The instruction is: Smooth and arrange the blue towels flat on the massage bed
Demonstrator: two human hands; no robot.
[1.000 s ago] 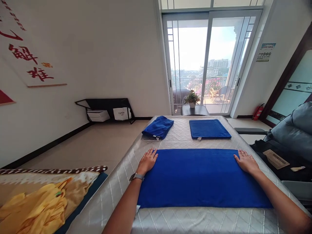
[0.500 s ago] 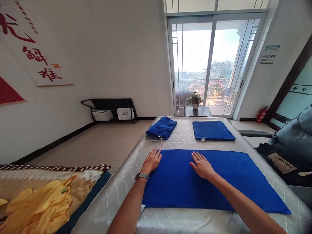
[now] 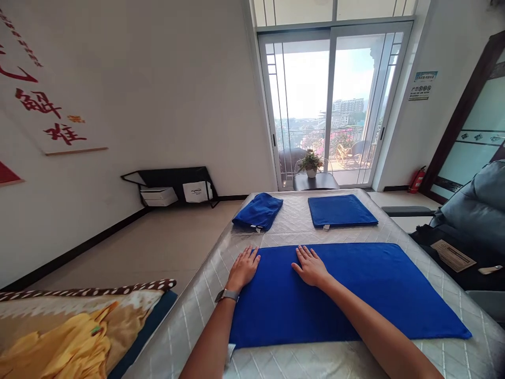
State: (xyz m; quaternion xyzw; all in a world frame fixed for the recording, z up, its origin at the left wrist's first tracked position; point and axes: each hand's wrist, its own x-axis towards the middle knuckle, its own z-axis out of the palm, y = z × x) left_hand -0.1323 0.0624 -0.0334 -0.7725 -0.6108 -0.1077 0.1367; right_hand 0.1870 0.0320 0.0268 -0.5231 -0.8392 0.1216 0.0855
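A blue towel [image 3: 374,289] lies spread flat as a wide rectangle on the pale quilted surface. My left hand [image 3: 243,268] rests at its far left corner, palm down with fingers stretched out; a watch [image 3: 227,296] is on that wrist. Toward the far edge, left of the middle, my right hand [image 3: 310,266] lies flat on the cloth, thumb apart from the fingers. Neither hand grips anything. A white tag [image 3: 230,351] shows at the near left corner. Beyond are a neatly folded blue towel [image 3: 342,210] and a looser, rumpled blue towel [image 3: 258,211].
The quilted mattress [image 3: 197,316] carries the towels. At left is bedding [image 3: 134,310] with a yellow garment [image 3: 74,342] on it. A dark armchair [image 3: 481,210] stands at right. A potted plant [image 3: 311,164] sits on a chair before the glass door.
My right hand has slid left across the spread towel, closer to my left hand. My left hand stays at the corner. The view has turned and tilted slightly.
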